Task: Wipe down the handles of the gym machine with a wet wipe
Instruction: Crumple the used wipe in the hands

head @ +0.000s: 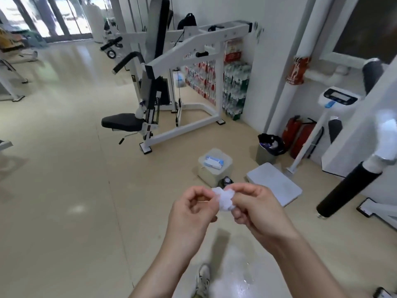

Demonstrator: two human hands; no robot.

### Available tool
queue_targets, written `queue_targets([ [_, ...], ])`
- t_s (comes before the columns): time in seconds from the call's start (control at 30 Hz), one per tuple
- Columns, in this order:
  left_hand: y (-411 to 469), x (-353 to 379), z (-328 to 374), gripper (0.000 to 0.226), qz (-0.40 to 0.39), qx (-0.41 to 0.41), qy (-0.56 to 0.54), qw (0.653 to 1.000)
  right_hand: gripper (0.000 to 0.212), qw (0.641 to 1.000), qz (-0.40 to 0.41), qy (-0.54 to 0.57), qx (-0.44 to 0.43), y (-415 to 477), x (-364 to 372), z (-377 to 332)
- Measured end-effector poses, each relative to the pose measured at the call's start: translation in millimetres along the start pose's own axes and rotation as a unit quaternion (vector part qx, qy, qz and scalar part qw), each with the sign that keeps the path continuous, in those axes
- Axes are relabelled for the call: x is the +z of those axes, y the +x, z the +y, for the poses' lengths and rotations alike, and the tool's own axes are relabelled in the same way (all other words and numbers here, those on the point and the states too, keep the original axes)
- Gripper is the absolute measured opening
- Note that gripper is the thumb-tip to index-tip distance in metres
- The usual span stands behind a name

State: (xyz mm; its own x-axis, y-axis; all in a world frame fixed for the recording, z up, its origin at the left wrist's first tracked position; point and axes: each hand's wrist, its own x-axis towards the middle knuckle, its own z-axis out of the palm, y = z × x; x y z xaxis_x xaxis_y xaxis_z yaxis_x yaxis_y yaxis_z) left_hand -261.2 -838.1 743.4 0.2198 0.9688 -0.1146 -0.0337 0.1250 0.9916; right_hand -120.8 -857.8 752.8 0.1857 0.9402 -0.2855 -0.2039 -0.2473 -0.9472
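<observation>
- Head view: a crumpled white wipe (223,198) sits bunched between both hands, above the floor (64,190).
- Left hand (193,214) pinches its left edge, fingers curled.
- Right hand (255,211) grips its right side.
- A black handle (345,192) stands at right.

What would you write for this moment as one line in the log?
stage: getting wipe ready | left hand: pinching wet wipe | right hand: pinching it too | black handle: untouched

Bright daylight – floor (64,147) glare, motion-blurred, warped edges.
</observation>
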Motion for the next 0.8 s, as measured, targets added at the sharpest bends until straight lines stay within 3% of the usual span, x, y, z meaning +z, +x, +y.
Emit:
queue_targets([
  [0.13,107.9,4.9,1.6,0.015,0.019,0.002,0.024,1.0,0.02,0.996,-0.087,0.018,0.006,95.7,-4.5,-19.2],
  [0.2,159.5,8.3,4.3,0.016,0.019,0.007,0.047,0.999,0.018,0.996,-0.085,0.029,0.008,137.4,-12.2,-27.2],
  [0.37,266.2,39.3,7.7,0.016,-0.058,-0.017,0.082,0.995,0.016,0.993,0.104,0.059,0.017,229.1,-32.4,-32.6],
  [0.53,368.0,79.9,3.0,0.017,-0.198,-0.081,0.085,0.973,0.007,0.962,0.252,0.1,0.021,308.2,-63.7,-37.7],
  [0.7,486.4,122.1,-10.0,0.012,-0.236,-0.079,0.103,0.963,0.009,0.948,0.288,0.133,0.002,394.4,-93.7,-53.5],
  [0.8,554.1,148.4,-4.8,0.019,-0.269,-0.069,0.093,0.956,0.013,0.937,0.337,0.087,-0.003,448.3,-111.8,-76.2],
])
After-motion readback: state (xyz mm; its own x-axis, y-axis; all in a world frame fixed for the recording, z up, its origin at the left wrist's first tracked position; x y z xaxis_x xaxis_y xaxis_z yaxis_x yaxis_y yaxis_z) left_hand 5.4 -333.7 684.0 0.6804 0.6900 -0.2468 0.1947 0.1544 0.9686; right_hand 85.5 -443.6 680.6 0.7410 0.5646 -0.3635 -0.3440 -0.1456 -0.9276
